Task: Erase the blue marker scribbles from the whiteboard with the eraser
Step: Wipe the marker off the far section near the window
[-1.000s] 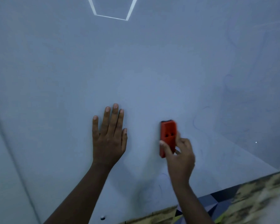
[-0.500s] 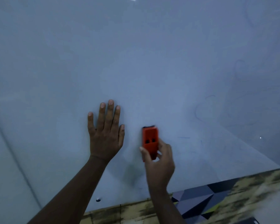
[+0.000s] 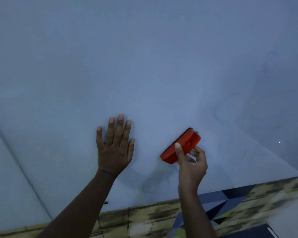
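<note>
We see a wide pale whiteboard (image 3: 144,66) with faint blue scribbles (image 3: 220,114); our left hand (image 3: 114,148) lies flat, fingers straight; our right hand (image 3: 190,162) pinches the tilted orange plastic eraser (image 3: 181,146) above its fingers

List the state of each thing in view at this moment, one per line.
Left hand: flat on the whiteboard, fingers straight.
Right hand: grips the eraser.
Eraser: tilted diagonally, dark pad side toward the board; contact unclear.
Whiteboard: mostly wiped; faint blue scribbles remain at right and below the eraser.
</note>
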A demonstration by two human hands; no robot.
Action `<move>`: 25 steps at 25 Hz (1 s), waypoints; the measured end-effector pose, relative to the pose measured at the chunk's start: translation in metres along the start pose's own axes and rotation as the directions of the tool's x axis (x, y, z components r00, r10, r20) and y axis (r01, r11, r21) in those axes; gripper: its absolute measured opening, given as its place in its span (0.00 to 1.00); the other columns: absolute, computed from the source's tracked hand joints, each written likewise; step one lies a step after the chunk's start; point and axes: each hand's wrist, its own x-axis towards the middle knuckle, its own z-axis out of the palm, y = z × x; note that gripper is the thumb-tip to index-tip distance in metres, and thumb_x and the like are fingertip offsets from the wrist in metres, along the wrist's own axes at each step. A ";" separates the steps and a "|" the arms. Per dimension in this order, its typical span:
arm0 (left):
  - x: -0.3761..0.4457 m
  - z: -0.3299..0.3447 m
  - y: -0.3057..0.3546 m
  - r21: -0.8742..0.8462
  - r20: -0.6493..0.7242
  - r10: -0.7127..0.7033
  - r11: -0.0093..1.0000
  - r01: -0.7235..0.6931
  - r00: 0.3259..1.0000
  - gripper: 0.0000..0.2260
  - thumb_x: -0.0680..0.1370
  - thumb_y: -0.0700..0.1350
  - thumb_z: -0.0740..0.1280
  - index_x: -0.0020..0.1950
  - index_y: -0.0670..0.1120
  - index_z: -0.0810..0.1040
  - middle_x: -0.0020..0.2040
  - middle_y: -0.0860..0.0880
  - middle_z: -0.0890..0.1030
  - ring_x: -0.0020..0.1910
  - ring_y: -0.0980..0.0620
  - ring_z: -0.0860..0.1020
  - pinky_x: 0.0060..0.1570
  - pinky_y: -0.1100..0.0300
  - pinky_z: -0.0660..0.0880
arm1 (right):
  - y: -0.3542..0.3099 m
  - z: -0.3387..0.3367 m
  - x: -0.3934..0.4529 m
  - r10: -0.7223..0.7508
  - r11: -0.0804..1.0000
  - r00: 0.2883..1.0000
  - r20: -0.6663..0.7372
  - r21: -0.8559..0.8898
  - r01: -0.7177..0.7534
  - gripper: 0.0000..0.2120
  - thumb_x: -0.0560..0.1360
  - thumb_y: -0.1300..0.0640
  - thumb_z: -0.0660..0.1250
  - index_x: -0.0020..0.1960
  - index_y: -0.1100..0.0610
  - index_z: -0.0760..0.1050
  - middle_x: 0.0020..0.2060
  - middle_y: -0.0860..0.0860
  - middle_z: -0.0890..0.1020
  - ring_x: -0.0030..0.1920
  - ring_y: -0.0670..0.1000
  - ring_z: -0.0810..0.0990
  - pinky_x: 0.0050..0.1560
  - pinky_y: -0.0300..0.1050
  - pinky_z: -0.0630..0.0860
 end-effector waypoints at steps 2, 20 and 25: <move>-0.005 0.001 0.001 -0.009 0.002 -0.004 1.000 0.004 1.000 0.31 0.87 0.52 0.58 0.87 0.44 0.53 0.88 0.44 0.48 0.87 0.43 0.48 0.83 0.39 0.43 | 0.004 0.002 -0.003 0.007 1.000 1.000 -0.019 0.017 -0.007 0.19 0.70 0.52 0.82 0.56 0.54 0.81 0.47 0.46 0.84 0.45 0.45 0.86 0.42 0.40 0.82; -0.086 0.009 -0.006 -0.061 0.112 0.115 0.992 -0.108 0.987 0.33 0.86 0.56 0.60 0.87 0.44 0.53 0.88 0.43 0.48 0.87 0.43 0.46 0.82 0.34 0.41 | 0.084 0.016 -0.090 0.696 0.698 0.715 0.061 0.172 -0.695 0.14 0.79 0.53 0.73 0.59 0.61 0.79 0.52 0.59 0.86 0.52 0.59 0.87 0.44 0.51 0.86; -0.125 0.004 -0.016 -0.102 0.167 0.155 0.985 -0.139 0.974 0.33 0.86 0.56 0.62 0.87 0.46 0.57 0.88 0.45 0.52 0.87 0.46 0.49 0.82 0.35 0.44 | 0.050 0.027 -0.078 0.443 0.896 0.896 -0.018 0.058 -0.441 0.12 0.80 0.50 0.72 0.60 0.55 0.82 0.51 0.54 0.87 0.51 0.53 0.87 0.47 0.49 0.86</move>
